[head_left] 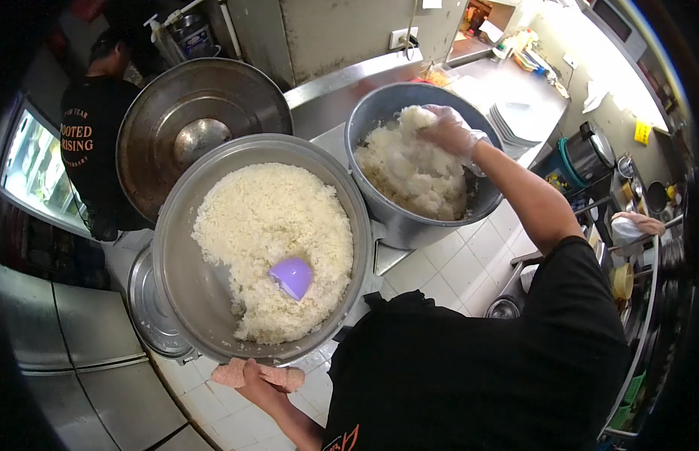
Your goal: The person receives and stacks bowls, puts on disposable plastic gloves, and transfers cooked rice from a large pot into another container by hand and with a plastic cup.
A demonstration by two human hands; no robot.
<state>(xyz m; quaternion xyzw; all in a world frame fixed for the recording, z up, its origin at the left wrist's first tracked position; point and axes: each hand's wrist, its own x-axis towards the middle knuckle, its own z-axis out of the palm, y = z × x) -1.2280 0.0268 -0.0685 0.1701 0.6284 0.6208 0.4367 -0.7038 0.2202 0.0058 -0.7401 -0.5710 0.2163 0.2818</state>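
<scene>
My left hand (260,385) grips a folded pink cloth (291,378) against the near rim of a wide metal pot (172,263). Inside that pot lies a large mass of white rice (274,203), with a purple scoop (292,278) resting in it. My right hand (445,133), in a clear plastic glove, is down in a deeper grey pot (409,233) to the right. Its fingers are closed around a clump of rice (417,118), and more rice surrounds it; the fingertips are partly hidden.
A large metal lid (150,143) leans behind the wide pot, and another lid (150,308) lies lower left. Stacked white plates (515,122) stand on the steel counter (477,79). A person in black (97,143) is at the far left. Shelves with cookware line the right side.
</scene>
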